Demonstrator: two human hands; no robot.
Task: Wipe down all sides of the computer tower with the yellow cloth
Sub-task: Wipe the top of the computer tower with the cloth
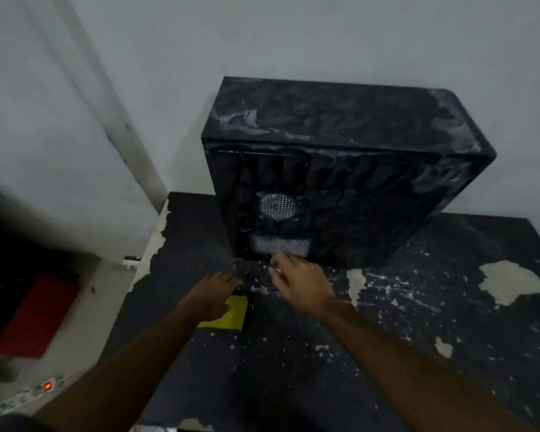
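A black computer tower (340,169), smeared with grey dust, stands on a dark table (418,322) against the white wall. Its side panel with a round mesh vent faces me. A folded yellow cloth (233,314) lies flat on the table in front of the tower's lower left corner. My left hand (214,293) hovers over the cloth's left part with fingers stretched forward, and I cannot tell whether it touches the cloth. My right hand (300,282) reaches toward the tower's bottom edge with loosely bent fingers and holds nothing.
The table top is dark with chipped, pale patches (508,282). To the left, lower down, sit a red and black object (35,316) and a power strip with a lit orange switch (47,385). A white wall corner rises behind the table's left edge.
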